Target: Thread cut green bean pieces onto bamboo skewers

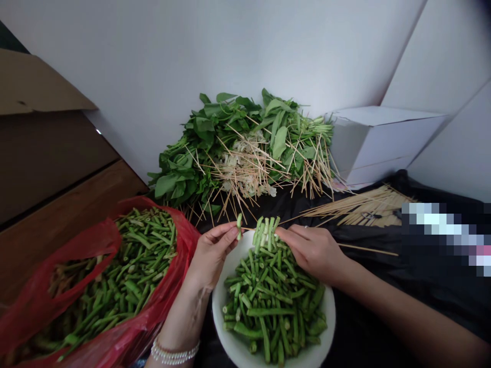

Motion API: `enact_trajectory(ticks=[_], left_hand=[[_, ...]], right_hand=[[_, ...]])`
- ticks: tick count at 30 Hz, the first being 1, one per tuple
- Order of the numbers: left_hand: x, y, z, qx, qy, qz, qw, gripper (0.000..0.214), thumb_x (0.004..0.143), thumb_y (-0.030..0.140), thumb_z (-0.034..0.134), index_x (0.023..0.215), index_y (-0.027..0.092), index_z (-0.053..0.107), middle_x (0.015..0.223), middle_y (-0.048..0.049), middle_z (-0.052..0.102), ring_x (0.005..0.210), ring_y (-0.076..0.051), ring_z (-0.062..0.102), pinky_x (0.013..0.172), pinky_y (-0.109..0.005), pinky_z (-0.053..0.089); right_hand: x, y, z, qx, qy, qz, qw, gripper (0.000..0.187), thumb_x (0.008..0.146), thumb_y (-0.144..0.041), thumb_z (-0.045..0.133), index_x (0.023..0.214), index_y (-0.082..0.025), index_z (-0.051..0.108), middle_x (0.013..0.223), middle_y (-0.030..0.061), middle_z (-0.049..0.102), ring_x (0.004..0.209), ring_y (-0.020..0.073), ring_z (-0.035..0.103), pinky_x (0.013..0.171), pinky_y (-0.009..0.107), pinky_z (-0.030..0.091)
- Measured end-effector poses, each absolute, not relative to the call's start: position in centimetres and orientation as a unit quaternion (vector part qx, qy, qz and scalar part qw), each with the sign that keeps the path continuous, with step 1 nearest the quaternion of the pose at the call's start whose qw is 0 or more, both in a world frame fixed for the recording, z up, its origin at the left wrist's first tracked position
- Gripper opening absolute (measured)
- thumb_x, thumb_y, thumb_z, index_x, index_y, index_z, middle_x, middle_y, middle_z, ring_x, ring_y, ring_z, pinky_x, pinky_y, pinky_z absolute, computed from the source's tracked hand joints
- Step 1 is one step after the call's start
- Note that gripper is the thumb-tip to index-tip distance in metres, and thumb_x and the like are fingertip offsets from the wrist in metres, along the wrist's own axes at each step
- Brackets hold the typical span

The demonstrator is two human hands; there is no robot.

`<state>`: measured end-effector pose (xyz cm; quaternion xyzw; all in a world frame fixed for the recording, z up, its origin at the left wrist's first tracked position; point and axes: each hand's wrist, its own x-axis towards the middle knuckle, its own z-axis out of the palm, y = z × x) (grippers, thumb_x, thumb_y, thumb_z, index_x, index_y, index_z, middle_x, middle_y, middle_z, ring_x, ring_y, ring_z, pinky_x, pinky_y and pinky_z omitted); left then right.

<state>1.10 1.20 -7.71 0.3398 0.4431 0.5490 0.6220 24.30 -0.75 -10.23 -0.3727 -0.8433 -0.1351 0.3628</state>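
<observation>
Between the thumb and fingers of my left hand (218, 245) is a short piece of green bean (239, 226), at the tip of a thin wooden skewer (248, 229). My right hand (316, 250) is closed around the skewer, whose back end sticks out to the right past the wrist. Several bean pieces (266, 232) sit side by side on the skewer near my right fingertips. Just below both hands stands a white bowl (220, 306) heaped with cut green beans (272, 301).
A red plastic bag (187, 232) full of cut beans lies at the left. Skewered leafy greens (207, 128) and pale vegetables (245, 168) are piled by the wall. Loose skewers (368, 204) lie at the right, near a white box (383, 143). A cardboard box (42, 133) stands far left.
</observation>
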Motion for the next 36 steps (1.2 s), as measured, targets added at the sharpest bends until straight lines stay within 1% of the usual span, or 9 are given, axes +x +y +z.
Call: enact_trajectory(ticks=[4, 10, 13, 16, 20, 27, 29, 33, 36], left_hand=[[0.99, 1.22, -7.96, 0.352, 0.446, 0.545, 0.617, 0.03, 0.059, 0.023, 0.089, 0.085, 0.014, 0.077, 0.074, -0.0047, 0.077, 0.064, -0.011, 0.067, 0.067, -0.021, 0.054], [1.18, 0.9, -7.46, 0.341, 0.444, 0.524, 0.642, 0.032, 0.053, 0.021, 0.092, 0.08, 0.014, 0.077, 0.067, -0.0049, 0.075, 0.055, -0.01, 0.064, 0.058, -0.02, 0.053], [1.33, 0.76, -7.2, 0.34, 0.443, 0.513, 0.652, 0.032, 0.051, 0.021, 0.092, 0.078, 0.014, 0.077, 0.067, -0.0057, 0.076, 0.055, -0.01, 0.064, 0.059, -0.021, 0.054], [1.44, 0.69, -7.18, 0.352, 0.437, 0.508, 0.653, 0.031, 0.05, 0.02, 0.092, 0.077, 0.013, 0.077, 0.064, -0.0039, 0.074, 0.056, -0.009, 0.064, 0.06, -0.018, 0.054], [1.48, 0.6, -7.28, 0.371, 0.434, 0.492, 0.657, 0.029, 0.053, 0.021, 0.091, 0.077, 0.014, 0.078, 0.061, -0.001, 0.072, 0.055, -0.008, 0.063, 0.059, -0.018, 0.053], [1.47, 0.46, -7.28, 0.388, 0.435, 0.482, 0.654, 0.025, 0.056, 0.023, 0.09, 0.078, 0.015, 0.078, 0.063, -0.0011, 0.072, 0.057, -0.009, 0.063, 0.06, -0.019, 0.052], [1.45, 0.45, -7.34, 0.399, 0.438, 0.475, 0.65, 0.025, 0.057, 0.023, 0.09, 0.078, 0.015, 0.078, 0.066, -0.002, 0.073, 0.058, -0.01, 0.063, 0.062, -0.021, 0.052], [1.51, 0.55, -7.69, 0.432, 0.443, 0.468, 0.631, 0.025, 0.058, 0.025, 0.089, 0.079, 0.015, 0.079, 0.074, -0.004, 0.075, 0.063, -0.011, 0.064, 0.067, -0.022, 0.052], [1.63, 0.63, -8.02, 0.449, 0.439, 0.467, 0.623, 0.022, 0.062, 0.026, 0.087, 0.08, 0.016, 0.079, 0.077, -0.0042, 0.076, 0.066, -0.011, 0.064, 0.07, -0.023, 0.051]], right_hand=[[24.28, -0.79, -10.3, -0.373, -0.844, -0.132, 0.362, 0.029, 0.094, -0.011, 0.039, 0.107, -0.012, 0.065, 0.073, 0.0015, 0.061, 0.062, 0.0121, 0.056, 0.058, 0.024, 0.041], [24.16, -0.91, -10.2, -0.358, -0.846, -0.133, 0.374, 0.028, 0.094, -0.01, 0.039, 0.107, -0.011, 0.064, 0.073, 0.0018, 0.062, 0.063, 0.0122, 0.056, 0.06, 0.024, 0.041], [24.1, -0.94, -10.17, -0.345, -0.848, -0.131, 0.38, 0.028, 0.093, -0.009, 0.039, 0.106, -0.01, 0.063, 0.075, 0.0022, 0.062, 0.063, 0.0123, 0.056, 0.059, 0.024, 0.042], [24.05, -0.93, -10.2, -0.338, -0.852, -0.123, 0.381, 0.028, 0.092, -0.007, 0.039, 0.107, -0.01, 0.063, 0.077, 0.0028, 0.064, 0.064, 0.0126, 0.058, 0.06, 0.024, 0.044], [24.02, -0.92, -10.26, -0.333, -0.855, -0.111, 0.381, 0.03, 0.09, -0.005, 0.038, 0.106, -0.01, 0.063, 0.081, 0.0039, 0.066, 0.067, 0.0136, 0.06, 0.061, 0.025, 0.047], [24.06, -0.95, -10.47, -0.342, -0.86, -0.094, 0.367, 0.032, 0.089, -0.006, 0.037, 0.107, -0.012, 0.063, 0.085, 0.0053, 0.068, 0.071, 0.0139, 0.063, 0.063, 0.025, 0.05], [24.06, -0.92, -10.54, -0.343, -0.861, -0.093, 0.364, 0.032, 0.089, -0.006, 0.037, 0.107, -0.013, 0.063, 0.085, 0.0054, 0.068, 0.071, 0.0138, 0.063, 0.064, 0.025, 0.05], [24.01, -0.9, -10.49, -0.333, -0.864, -0.091, 0.366, 0.03, 0.09, -0.007, 0.038, 0.106, -0.011, 0.063, 0.088, 0.0069, 0.069, 0.075, 0.0143, 0.064, 0.068, 0.025, 0.05], [23.96, -0.94, -10.37, -0.336, -0.865, -0.105, 0.358, 0.03, 0.091, -0.007, 0.038, 0.105, -0.012, 0.064, 0.086, 0.0068, 0.069, 0.073, 0.0136, 0.064, 0.068, 0.024, 0.049]])
